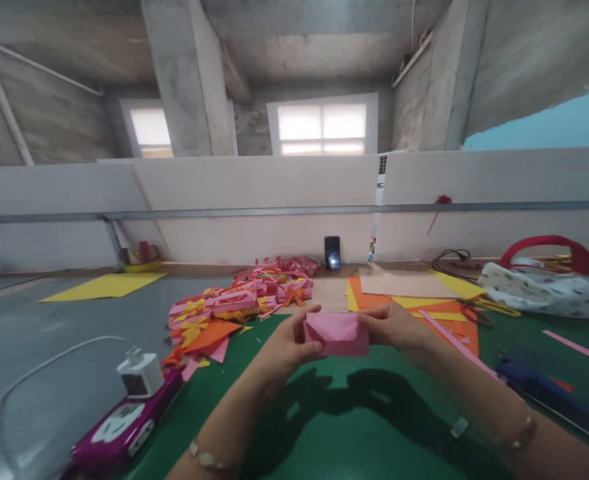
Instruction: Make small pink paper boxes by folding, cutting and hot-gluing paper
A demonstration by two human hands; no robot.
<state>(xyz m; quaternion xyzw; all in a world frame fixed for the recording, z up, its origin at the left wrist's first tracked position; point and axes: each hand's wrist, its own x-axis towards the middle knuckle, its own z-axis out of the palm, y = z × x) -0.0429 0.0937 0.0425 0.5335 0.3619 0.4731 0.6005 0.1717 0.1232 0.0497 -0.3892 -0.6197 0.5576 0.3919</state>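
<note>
A folded piece of pink paper (339, 335), shaped like a small envelope or flat box, is held up above the green table mat (324, 427). My left hand (294, 340) grips its left end, thumb in front and fingers behind. At the right end, my right hand (387, 325) pinches the edge between thumb and fingers. Shadows of both hands fall on the mat below. Behind and to the left lies a heap of pink folded paper pieces (234, 297), some with orange and yellow bows.
A purple power strip (119, 427) with a white charger (139, 375) stands at left. Coloured paper sheets (409, 293), scissors (494, 305) and a blue tool (549, 393) lie at right. A phone (332, 253) leans on the partition; a patterned bag (539, 290) sits far right.
</note>
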